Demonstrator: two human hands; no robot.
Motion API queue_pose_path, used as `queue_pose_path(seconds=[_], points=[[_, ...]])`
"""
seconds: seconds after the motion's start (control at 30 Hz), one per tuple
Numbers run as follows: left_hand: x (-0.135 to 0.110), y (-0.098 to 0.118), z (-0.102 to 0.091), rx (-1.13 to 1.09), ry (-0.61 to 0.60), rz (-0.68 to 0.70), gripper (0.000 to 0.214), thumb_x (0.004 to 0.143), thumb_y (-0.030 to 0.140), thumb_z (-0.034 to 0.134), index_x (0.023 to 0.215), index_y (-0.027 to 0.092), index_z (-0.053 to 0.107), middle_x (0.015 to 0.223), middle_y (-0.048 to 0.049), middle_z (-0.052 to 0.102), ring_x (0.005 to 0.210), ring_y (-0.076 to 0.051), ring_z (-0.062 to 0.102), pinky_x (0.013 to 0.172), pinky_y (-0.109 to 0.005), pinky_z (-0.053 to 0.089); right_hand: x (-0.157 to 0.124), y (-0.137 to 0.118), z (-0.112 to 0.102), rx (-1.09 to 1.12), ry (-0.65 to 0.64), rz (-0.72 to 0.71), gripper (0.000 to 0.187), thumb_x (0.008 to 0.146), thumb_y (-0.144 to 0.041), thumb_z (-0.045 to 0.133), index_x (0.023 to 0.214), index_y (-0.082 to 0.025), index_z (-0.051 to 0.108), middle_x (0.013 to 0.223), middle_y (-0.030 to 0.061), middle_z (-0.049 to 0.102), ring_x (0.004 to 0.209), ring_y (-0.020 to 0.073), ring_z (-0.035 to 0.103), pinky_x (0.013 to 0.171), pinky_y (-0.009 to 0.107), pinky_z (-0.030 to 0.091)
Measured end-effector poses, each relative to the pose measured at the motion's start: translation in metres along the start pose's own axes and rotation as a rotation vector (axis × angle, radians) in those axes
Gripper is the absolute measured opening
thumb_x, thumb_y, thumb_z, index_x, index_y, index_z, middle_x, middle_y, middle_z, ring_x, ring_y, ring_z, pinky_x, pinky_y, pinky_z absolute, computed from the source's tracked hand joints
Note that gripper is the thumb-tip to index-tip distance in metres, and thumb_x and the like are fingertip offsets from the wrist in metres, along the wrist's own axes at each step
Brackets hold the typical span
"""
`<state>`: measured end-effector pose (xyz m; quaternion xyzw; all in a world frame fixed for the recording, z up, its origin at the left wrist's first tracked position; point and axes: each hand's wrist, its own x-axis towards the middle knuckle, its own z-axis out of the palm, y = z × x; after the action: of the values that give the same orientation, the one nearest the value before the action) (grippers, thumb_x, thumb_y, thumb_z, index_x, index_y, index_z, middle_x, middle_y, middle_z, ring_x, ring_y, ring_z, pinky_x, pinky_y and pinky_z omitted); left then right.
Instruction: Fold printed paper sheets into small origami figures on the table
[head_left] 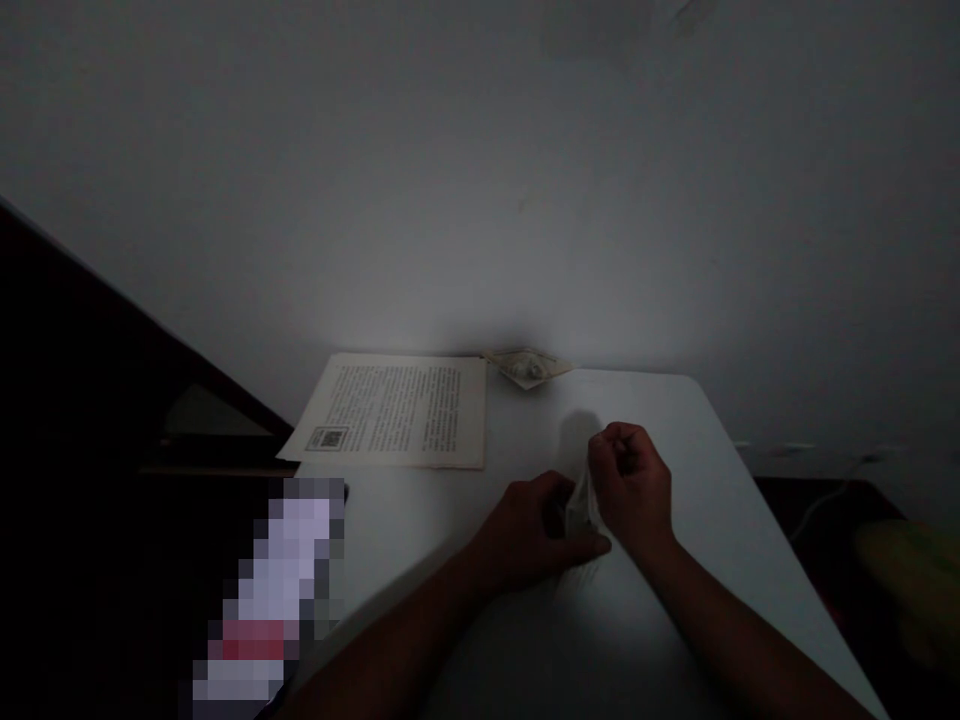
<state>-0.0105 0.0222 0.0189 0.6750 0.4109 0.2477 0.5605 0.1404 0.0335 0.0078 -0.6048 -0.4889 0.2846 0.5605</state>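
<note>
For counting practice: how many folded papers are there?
2. The rear folded paper is on the table beside the pages; the held folded paper is in the left hand and right hand. More may be hidden.

Single head-worn view, looked forward and down over a white desk (697, 460), faced the pale wall (480, 200) behind it, stood near the left hand (529, 540) and right hand (634, 485), which showed below centre, the wall took most of the upper half

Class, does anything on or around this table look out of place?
The printed sheet looks askew: its lower-left corner pokes past the left edge of the white table. Pixelation at lower left hides whatever is there. I see no spill.
</note>
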Motion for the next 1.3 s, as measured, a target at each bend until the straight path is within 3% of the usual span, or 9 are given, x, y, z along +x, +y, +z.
queue_pose_path(seconds=[0.17, 0.27, 0.43, 0.53, 0.63, 0.93, 1.3], points=[[-0.001, 0.0, 0.002, 0.065, 0.055, 0.038, 0.024, 0.073, 0.035, 0.067, 0.081, 0.014, 0.059, 0.062, 0.0042, 0.05, 0.055, -0.009, 0.043, 0.051, -0.021, 0.032, -0.003, -0.004, -0.001, 0.015, 0.002, 0.004, 0.017, 0.081, -0.037, 0.06, 0.082, -0.021, 0.053, 0.061, -0.0055, 0.046, 0.048, 0.0083, 0.04, 0.041, 0.02, 0.032], [0.0, -0.004, 0.002, -0.059, 0.081, 0.065, 0.018, 0.076, 0.029, 0.064, 0.085, 0.013, 0.06, 0.069, 0.0016, 0.057, 0.06, -0.01, 0.049, 0.056, -0.022, 0.037, -0.001, -0.004, -0.005, 0.147, -0.04, 0.051, 0.019, 0.082, -0.039, 0.059, 0.088, -0.021, 0.055, 0.061, -0.0057, 0.047, 0.047, 0.0079, 0.04, 0.041, 0.02, 0.032], [0.004, -0.01, -0.005, -0.42, 0.193, 0.108, 0.025, 0.079, 0.029, 0.063, 0.098, 0.013, 0.061, 0.09, -0.0059, 0.068, 0.084, -0.018, 0.063, 0.077, -0.029, 0.047, -0.001, 0.005, -0.011, 0.34, -0.35, 0.132, 0.024, 0.086, -0.042, 0.055, 0.096, -0.02, 0.056, 0.053, -0.0053, 0.054, 0.041, 0.0102, 0.048, 0.041, 0.023, 0.037], [0.005, -0.009, -0.01, -0.471, 0.298, 0.104, 0.025, 0.078, 0.03, 0.065, 0.095, 0.012, 0.062, 0.089, -0.0069, 0.07, 0.084, -0.019, 0.065, 0.076, -0.029, 0.049, -0.003, 0.006, -0.01, 0.316, -0.474, 0.155, 0.025, 0.083, -0.042, 0.059, 0.089, -0.018, 0.058, 0.047, -0.0049, 0.054, 0.039, 0.0107, 0.049, 0.041, 0.024, 0.038], [0.005, -0.007, -0.013, -0.477, 0.324, 0.107, 0.025, 0.077, 0.03, 0.066, 0.094, 0.012, 0.063, 0.09, -0.0074, 0.07, 0.084, -0.019, 0.066, 0.075, -0.029, 0.051, -0.005, 0.003, -0.009, 0.242, -0.531, 0.163, 0.026, 0.08, -0.042, 0.062, 0.084, -0.016, 0.061, 0.048, -0.0038, 0.054, 0.041, 0.0103, 0.049, 0.043, 0.024, 0.039], [0.005, -0.011, -0.012, -0.396, 0.337, 0.072, 0.025, 0.076, 0.03, 0.067, 0.094, 0.013, 0.064, 0.087, -0.0061, 0.071, 0.082, -0.019, 0.067, 0.074, -0.031, 0.053, -0.003, 0.001, -0.01, 0.123, -0.52, 0.137, 0.027, 0.078, -0.043, 0.064, 0.07, -0.017, 0.063, 0.048, -0.0035, 0.053, 0.043, 0.0098, 0.048, 0.043, 0.024, 0.039], [0.005, -0.008, -0.015, -0.406, 0.351, -0.025, 0.024, 0.069, 0.023, 0.073, 0.091, 0.013, 0.069, 0.084, -0.0059, 0.073, 0.076, -0.019, 0.069, 0.071, -0.031, 0.055, 0.0, 0.006, -0.012, 0.132, -0.576, 0.133, 0.025, 0.081, -0.04, 0.062, 0.073, -0.016, 0.065, 0.049, -0.0035, 0.054, 0.044, 0.0094, 0.048, 0.046, 0.024, 0.04]])
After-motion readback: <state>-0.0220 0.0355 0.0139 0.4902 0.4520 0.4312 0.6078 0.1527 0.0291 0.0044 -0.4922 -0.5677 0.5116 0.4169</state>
